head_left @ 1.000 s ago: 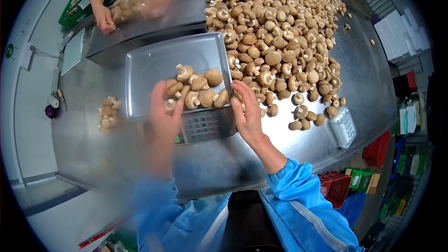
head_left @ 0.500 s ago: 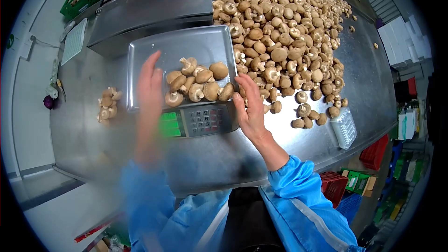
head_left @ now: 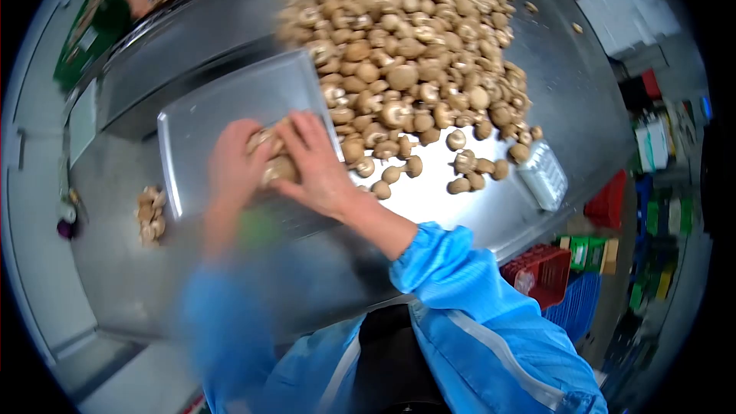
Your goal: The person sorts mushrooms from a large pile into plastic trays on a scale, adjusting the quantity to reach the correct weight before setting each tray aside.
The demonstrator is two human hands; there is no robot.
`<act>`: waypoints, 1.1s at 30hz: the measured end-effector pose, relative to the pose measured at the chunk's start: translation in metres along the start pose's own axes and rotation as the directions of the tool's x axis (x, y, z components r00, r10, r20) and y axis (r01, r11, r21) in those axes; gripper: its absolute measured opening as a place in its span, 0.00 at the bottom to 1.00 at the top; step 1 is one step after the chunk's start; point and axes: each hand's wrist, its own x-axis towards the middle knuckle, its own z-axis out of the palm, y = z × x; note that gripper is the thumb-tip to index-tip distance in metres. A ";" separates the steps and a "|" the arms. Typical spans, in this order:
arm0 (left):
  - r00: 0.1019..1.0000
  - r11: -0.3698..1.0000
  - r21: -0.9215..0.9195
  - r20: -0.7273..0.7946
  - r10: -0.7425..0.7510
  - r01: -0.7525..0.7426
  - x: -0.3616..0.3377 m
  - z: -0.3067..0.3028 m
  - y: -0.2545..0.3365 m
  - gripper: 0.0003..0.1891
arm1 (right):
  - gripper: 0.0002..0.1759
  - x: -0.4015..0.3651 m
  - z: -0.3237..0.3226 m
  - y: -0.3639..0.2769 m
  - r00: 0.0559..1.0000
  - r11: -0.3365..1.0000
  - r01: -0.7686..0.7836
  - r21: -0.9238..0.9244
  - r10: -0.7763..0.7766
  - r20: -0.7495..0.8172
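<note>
A metal weighing pan (head_left: 215, 107) on a scale lies tilted in the head view, left of centre. Several brown mushrooms (head_left: 279, 172) are gathered on it between my hands. My left hand (head_left: 236, 159), blurred, curls round them from the left. From the right, my right hand (head_left: 318, 172) presses in with its fingers bent over the tops. Most of the gathered mushrooms are hidden by my fingers. Below my left hand, the scale's green display (head_left: 257, 227) is only a smear.
A big mushroom pile (head_left: 437, 46) covers the back of the steel table (head_left: 567, 84). A clear plastic punnet (head_left: 543, 176) lies at the right, and a small mushroom cluster (head_left: 150, 216) at the left. Another person's hands (head_left: 135, 1) are near a green crate (head_left: 92, 27). Red crates (head_left: 540, 272) stand below.
My hands have come together from the pan's two sides and squeezed the spread mushrooms into a bunch. The whole view has shifted and turned, so the table's contents appear farther left.
</note>
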 end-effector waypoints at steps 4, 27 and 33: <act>0.998 0.999 0.004 0.058 -0.040 0.039 0.002 -0.003 0.000 0.18 | 0.47 -0.003 0.000 0.013 1.000 0.993 0.010 0.115 -0.010 0.000; 0.925 0.833 -0.426 0.021 -0.380 0.352 -0.187 0.080 0.094 0.12 | 0.35 -0.290 -0.375 0.213 0.693 0.674 -0.665 -0.321 0.396 -0.603; 0.829 0.908 -0.388 0.447 0.335 -0.158 -0.132 0.208 0.245 0.24 | 0.34 -0.245 -0.393 0.260 0.677 0.698 -0.697 -0.164 0.564 -0.474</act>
